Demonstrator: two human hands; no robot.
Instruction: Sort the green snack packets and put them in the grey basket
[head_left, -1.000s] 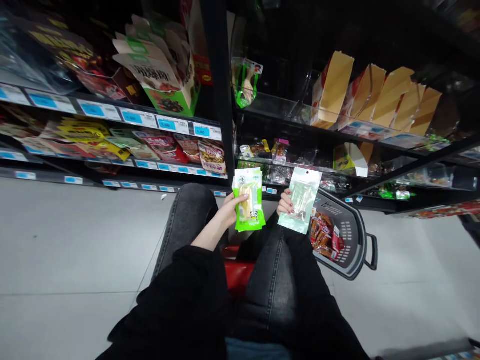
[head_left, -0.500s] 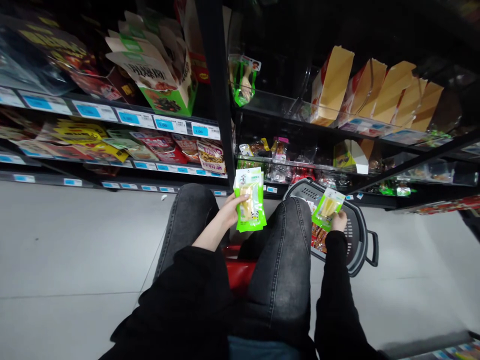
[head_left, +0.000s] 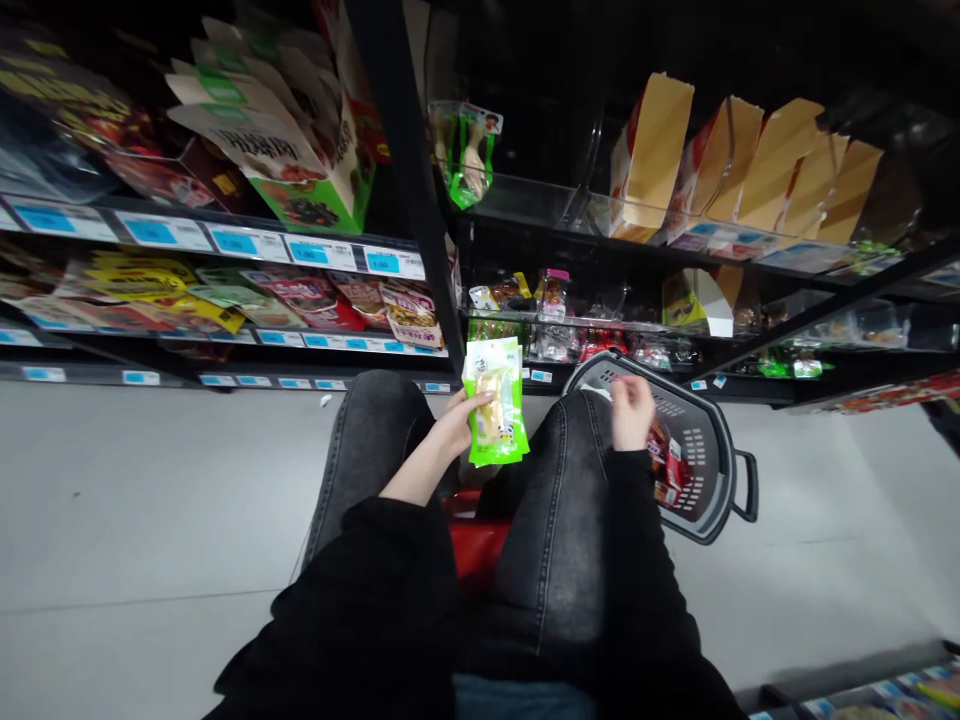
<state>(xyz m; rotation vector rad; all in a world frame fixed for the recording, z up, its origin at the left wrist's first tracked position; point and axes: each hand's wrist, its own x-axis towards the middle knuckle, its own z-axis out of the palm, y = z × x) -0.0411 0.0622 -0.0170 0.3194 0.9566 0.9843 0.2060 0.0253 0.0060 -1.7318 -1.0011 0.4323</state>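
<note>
Green packets [head_left: 497, 405], a small overlapping stack, sit in the left hand [head_left: 456, 428], upright and in front of the lower shelf edge, above the gap between the knees. Left hand state: closed, thumb across the front face of the stack, the other fingers mostly hidden behind it. I read pale, stick-like pieces through the clear window of the front packet. Right hand [head_left: 632, 410]: raised over the near side of the grey basket [head_left: 709, 430], beside the right knee [head_left: 574, 440], fingers curled in. I cannot tell from my view whether it grips anything. Basket contents, as far as I can see past the hand: red snack packs [head_left: 673, 472]; basket stands on the pale floor [head_left: 150, 470], its handle [head_left: 748, 487] pointing away from the knee. Between the legs I note a red seat [head_left: 480, 550]. Shelves ahead, left of the black post [head_left: 409, 180]: an open-topped green and white box [head_left: 322, 205] above, yellow bags [head_left: 161, 285] below, blue and white price labels [head_left: 319, 252] along the edges. Right of the post: a green pouch [head_left: 470, 165] behind a clear lip, and tan cardboard boxes [head_left: 656, 155], open and tilted.
</note>
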